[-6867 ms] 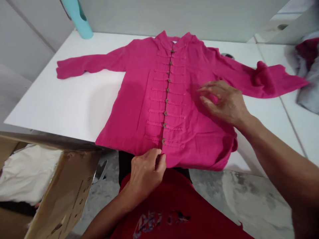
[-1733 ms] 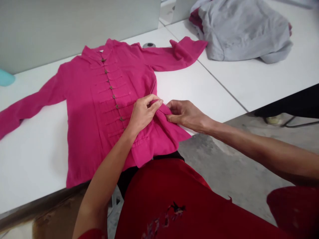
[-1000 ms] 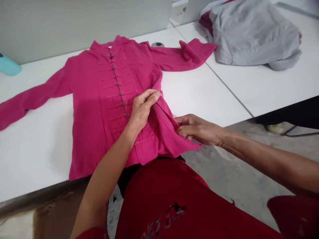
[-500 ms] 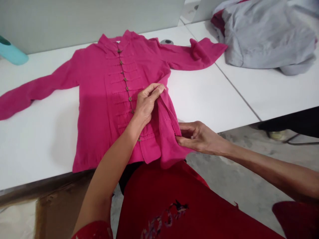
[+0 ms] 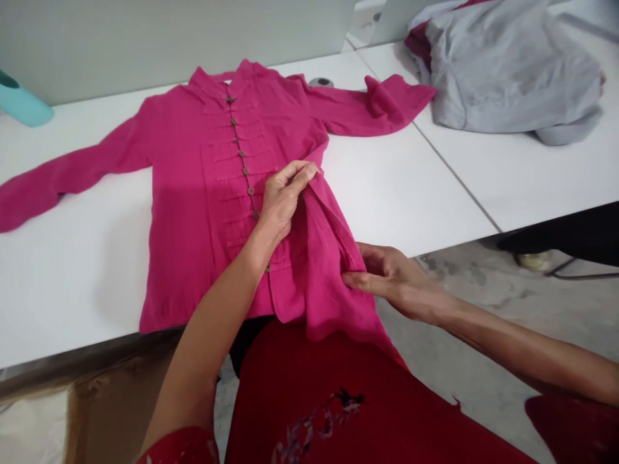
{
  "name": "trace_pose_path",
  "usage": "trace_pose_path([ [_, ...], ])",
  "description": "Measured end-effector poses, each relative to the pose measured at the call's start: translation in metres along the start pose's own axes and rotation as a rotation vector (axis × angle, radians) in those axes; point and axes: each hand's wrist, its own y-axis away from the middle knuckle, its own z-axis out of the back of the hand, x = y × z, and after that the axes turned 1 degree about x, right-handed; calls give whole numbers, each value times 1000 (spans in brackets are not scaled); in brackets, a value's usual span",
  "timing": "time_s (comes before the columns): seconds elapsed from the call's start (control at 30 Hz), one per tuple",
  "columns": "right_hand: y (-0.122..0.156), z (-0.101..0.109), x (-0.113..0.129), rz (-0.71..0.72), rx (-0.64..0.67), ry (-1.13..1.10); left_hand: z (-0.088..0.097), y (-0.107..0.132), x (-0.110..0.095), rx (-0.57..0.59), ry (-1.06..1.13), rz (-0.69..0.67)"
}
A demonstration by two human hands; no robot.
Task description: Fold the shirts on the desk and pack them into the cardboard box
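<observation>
Left hand point(image 5: 284, 196) and right hand point(image 5: 396, 280) pinch a magenta band-collar shirt point(image 5: 203, 200) between fingers along its side, apparently for tautness.

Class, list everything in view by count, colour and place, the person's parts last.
shirt: one, pink, centre
tabletops: two, white, under shirt
panels: two, grey, rear
clothes pile: one, mostly grey, upper right
ring: one, grey, behind a sleeve
object: one, turquoise, upper left
box: one, brown, lower left
cloth: count unclear, white, lower left
shape: one, black, right edge
floor: grey, below
worn top: one, red, bottom
left hand: one, holding shirt
right hand: one, holding shirt
</observation>
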Motion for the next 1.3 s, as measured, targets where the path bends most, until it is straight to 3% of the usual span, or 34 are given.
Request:
trace_pose_path([
  [0.1, -1, -4, -4, -98, 89, -146, 1, -1, 1, 8, -34, -20],
  [0.2, 2, -6, -5, -97, 59, -61, 1, -1, 2, 19, -42, -40],
  [0.43, 13, -9, -4, 312, -191, 419, 2, -1, 2, 26, -36, -28],
  [0.53, 19, -9, -7, 210, -226, 403, 2, -1, 2, 25, -48, -27],
  [0.73, 37, -13, -16, 30, -210, -51, -1, 6, -7, 121, -95, -46],
  [0.87, 53, -22, -47, -76, -286, -210, -3, 11, -17, 227, -56, 50],
  [0.97, 62, -27, -76, -184, -353, -301, -4, 11, -19, 219, -34, 95],
  [1.17, 66, -16, -101, -289, -246, -266, -4, 8, -17, 162, -23, 81],
  [1.3, 73, 4, -108, -255, -456, -148, -5, 8, -19, 165, -71, 101],
])
